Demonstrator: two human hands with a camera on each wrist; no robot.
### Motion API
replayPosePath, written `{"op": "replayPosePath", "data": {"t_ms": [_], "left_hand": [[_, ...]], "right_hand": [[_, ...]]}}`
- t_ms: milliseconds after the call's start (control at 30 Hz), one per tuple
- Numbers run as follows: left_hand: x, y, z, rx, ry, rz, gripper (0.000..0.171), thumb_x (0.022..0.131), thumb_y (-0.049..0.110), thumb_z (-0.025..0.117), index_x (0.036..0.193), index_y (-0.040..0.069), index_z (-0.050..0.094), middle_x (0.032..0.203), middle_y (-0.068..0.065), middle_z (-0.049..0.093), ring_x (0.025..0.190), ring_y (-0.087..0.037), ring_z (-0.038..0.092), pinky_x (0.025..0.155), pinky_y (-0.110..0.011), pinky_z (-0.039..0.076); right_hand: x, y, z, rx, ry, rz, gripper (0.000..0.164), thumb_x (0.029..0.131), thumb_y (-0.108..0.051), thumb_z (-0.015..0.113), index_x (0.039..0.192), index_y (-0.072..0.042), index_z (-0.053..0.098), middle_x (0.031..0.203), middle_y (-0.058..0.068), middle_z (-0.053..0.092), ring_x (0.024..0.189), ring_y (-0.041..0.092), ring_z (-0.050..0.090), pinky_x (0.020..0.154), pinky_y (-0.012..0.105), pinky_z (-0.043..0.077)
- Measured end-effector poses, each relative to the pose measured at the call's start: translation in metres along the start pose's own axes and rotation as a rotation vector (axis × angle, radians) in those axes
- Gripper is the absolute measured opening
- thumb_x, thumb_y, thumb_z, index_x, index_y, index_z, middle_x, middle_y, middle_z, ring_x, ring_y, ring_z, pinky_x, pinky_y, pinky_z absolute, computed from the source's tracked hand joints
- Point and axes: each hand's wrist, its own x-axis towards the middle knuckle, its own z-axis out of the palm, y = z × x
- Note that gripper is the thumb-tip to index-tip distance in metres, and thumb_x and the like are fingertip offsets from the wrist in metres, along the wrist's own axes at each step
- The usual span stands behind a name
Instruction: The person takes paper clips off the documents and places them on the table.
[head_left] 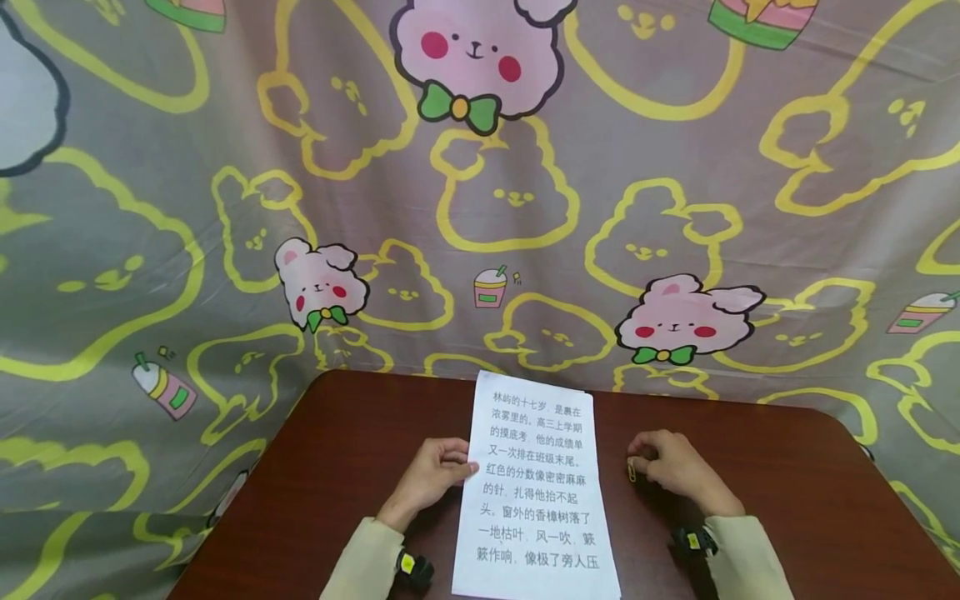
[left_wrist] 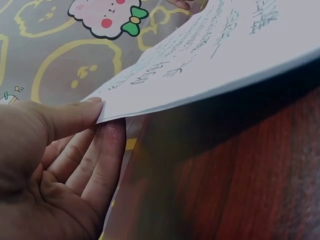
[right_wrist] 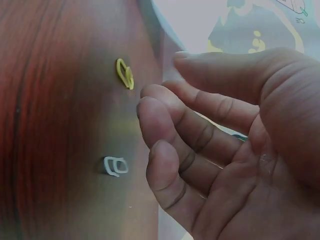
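My left hand pinches the left edge of a stack of printed paper sheets. In the left wrist view the thumb lies on top of the sheets and the fingers are beneath, with that edge raised off the table. My right hand hovers over the table to the right of the sheets, its fingers loosely bent and holding nothing. Right by its fingertips is a yellow paper clip. A white paper clip lies near the same hand; in the head view it is hidden.
The dark reddish-brown table stands against a hanging cloth printed with cartoon bears and rabbits. A black wrist camera is strapped at the left sleeve, and another device at the right.
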Motion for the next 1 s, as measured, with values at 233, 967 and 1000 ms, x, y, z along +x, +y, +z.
{"op": "replayPosePath", "data": {"t_ms": [233, 967, 1000], "left_hand": [[0.001, -0.004, 0.0, 0.033, 0.013, -0.02, 0.02, 0.095, 0.004, 0.074, 0.113, -0.005, 0.072, 0.1, -0.018, 0.078, 0.085, -0.019, 0.077, 0.076, -0.032, 0.065], [0.002, -0.017, -0.004, 0.088, 0.021, -0.062, 0.025, 0.094, 0.009, 0.075, 0.116, -0.005, 0.072, 0.095, -0.012, 0.077, 0.079, -0.015, 0.071, 0.073, -0.03, 0.064], [0.002, -0.018, -0.004, 0.097, 0.023, -0.062, 0.027, 0.094, 0.009, 0.076, 0.116, -0.005, 0.072, 0.095, -0.012, 0.077, 0.08, -0.015, 0.071, 0.073, -0.03, 0.064]], "right_hand": [[-0.004, -0.003, -0.002, -0.005, 0.01, -0.061, 0.014, 0.095, -0.012, 0.074, 0.106, -0.004, 0.073, 0.091, 0.003, 0.072, 0.071, 0.014, 0.061, 0.062, 0.026, 0.054], [-0.023, -0.012, 0.001, -0.099, 0.053, -0.153, 0.009, 0.093, -0.014, 0.075, 0.101, -0.011, 0.076, 0.085, -0.007, 0.071, 0.073, 0.005, 0.055, 0.064, 0.024, 0.047], [-0.024, -0.013, 0.002, -0.108, 0.06, -0.165, 0.008, 0.093, -0.014, 0.076, 0.101, -0.012, 0.076, 0.085, -0.007, 0.071, 0.074, 0.004, 0.055, 0.065, 0.024, 0.047]]}}
